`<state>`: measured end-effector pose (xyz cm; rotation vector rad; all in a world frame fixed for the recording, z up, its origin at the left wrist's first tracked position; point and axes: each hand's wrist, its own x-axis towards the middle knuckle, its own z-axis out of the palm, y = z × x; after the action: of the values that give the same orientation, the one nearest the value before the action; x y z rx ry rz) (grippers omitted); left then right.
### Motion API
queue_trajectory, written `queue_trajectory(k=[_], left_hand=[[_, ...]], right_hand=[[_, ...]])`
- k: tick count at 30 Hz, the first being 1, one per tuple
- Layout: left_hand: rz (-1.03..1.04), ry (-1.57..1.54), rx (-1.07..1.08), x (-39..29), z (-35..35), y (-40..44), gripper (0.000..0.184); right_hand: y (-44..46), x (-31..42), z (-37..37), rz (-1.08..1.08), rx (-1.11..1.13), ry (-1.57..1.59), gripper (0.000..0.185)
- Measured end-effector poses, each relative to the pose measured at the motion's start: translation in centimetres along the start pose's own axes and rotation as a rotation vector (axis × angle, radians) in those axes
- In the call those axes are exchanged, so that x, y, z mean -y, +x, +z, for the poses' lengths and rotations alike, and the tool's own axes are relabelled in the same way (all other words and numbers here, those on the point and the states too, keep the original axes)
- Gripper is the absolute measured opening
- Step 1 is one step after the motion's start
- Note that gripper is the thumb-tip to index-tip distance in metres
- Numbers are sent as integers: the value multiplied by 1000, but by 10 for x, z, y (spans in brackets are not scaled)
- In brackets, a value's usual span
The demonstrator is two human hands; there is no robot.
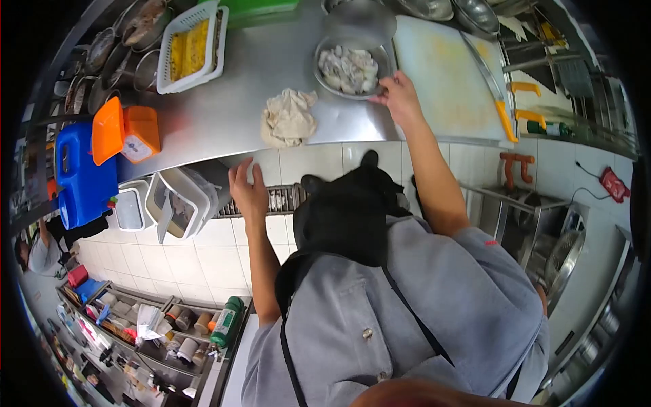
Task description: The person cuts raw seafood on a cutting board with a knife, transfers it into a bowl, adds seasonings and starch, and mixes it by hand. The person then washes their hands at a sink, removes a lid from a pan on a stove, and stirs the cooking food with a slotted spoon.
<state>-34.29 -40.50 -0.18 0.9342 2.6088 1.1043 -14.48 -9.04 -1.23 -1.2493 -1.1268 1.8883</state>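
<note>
My right hand grips the near right rim of a round metal bowl, thumb and fingers at its edge. In the bowl lie wet, pale grey pieces that look like raw seafood; the exact kind is unclear. My left hand hangs in front of the counter edge, fingers apart and holding nothing. The crumpled beige cloth on the steel counter is the nearest thing above it. To the right of the bowl is a white cutting board, with a yellow-handled knife along its right side.
A white basket with yellow contents stands at the back left. Near the left end are an orange scale and a blue jug. Bins stand below the counter, and a shelf with jars is behind. Another person is far left.
</note>
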Motion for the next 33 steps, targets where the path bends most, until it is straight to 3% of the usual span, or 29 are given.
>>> queue_trajectory(k=[2, 4, 6, 8, 10, 14, 16, 18, 20, 22, 24, 25, 29, 32, 33], left_hand=[[186, -14, -9, -2, 10, 15, 24], [121, -143, 41, -23, 15, 33, 25], [145, -172, 41, -36, 17, 55, 26], [163, -199, 28, -48, 21, 83, 26], [196, -205, 59, -54, 25, 107, 26], [275, -163, 99, -65, 50, 155, 31], [-179, -466, 286, -74, 68, 175, 40], [-250, -488, 349, -70, 79, 190, 35], [-412, -667, 500, -69, 85, 198, 21], [-417, -670, 489, -65, 89, 199, 17], [-415, -679, 487, -64, 92, 202, 13], [-426, -734, 480, -63, 91, 201, 10], [-426, -815, 441, -59, 89, 199, 12], [-419, -763, 495, -41, 91, 200, 15], [-429, -785, 509, -36, 98, 201, 15]], right_hand=[[0, 4, 22, 4, -24, 16, 9], [-8, -2, 42, -3, -32, 35, 8], [-32, -15, 54, 132, 289, -323, 16], [-48, -53, 68, -577, 214, -1029, 31], [-69, -54, 110, -854, 260, -1023, 39], [-66, -54, 155, -908, 481, -1302, 31], [-46, -61, 148, -881, 544, -1406, 33], [-39, -58, 111, -911, 589, -1286, 22], [-36, -45, 65, -974, 515, -1247, 26], [-42, -10, 22, -764, 433, -1447, 26], [-39, 8, -15, -707, 201, -1681, 28], [-39, 12, -23, -689, 206, -1691, 28], [-27, -1, -33, -885, 278, -1485, 29], [-12, 18, -38, -835, 344, -1231, 23], [-16, 50, -46, -700, 317, -1146, 22]])
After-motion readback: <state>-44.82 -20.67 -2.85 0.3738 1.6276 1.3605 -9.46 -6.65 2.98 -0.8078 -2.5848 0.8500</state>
